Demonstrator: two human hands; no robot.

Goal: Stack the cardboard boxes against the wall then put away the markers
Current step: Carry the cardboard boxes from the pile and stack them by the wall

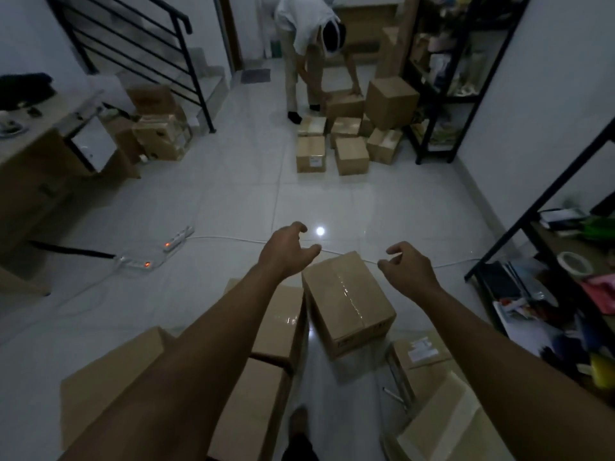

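Left hand point(286, 252) and right hand point(407, 269), both spread and empty, flank a taped brown cardboard box point(347, 302) at twelve o'clock; stacking seems barely begun, no markers discernible.

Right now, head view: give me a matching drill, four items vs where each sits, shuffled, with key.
Items
1. taped box
2. power strip
3. tape roll
4. other person

Places
A. far end, bent over a box
B. floor, between the left hand and right hand
C. right-side shelf
D. floor on the left, orange light on

Pairs: 1-B, 2-D, 3-C, 4-A
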